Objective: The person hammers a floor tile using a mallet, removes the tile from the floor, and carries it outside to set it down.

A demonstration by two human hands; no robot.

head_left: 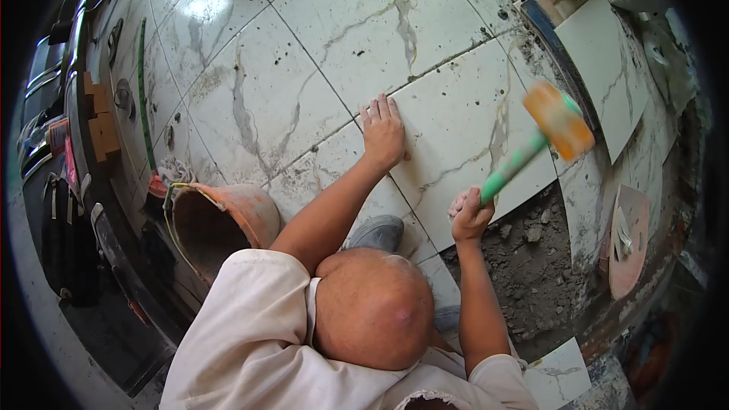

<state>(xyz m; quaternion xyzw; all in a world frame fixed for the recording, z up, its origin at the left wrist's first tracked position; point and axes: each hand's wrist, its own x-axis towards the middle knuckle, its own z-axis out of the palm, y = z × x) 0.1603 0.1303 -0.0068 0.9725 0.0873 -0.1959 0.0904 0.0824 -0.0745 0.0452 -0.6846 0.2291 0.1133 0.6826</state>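
Observation:
My left hand [383, 133] lies flat with its fingers stretched out, across the joint where marble-patterned floor tiles meet. My right hand [471, 216] is wrapped round the green handle of a mallet [560, 121]. The mallet's orange head is blurred and held up over the right part of a large white tile [456, 133] with grey and gold veins. Just below that tile's edge is a bed of loose grey mortar [528, 266]. Whether the mallet head touches the tile I cannot tell.
An orange bucket [250, 212] with a dark inside stands tilted at my left. Beyond it are a green strip [144, 99] and black furniture [57, 235]. At the right lie a leaning tile [607, 68] and a pinkish trowel-like board [629, 247]. Small crumbs dot the floor.

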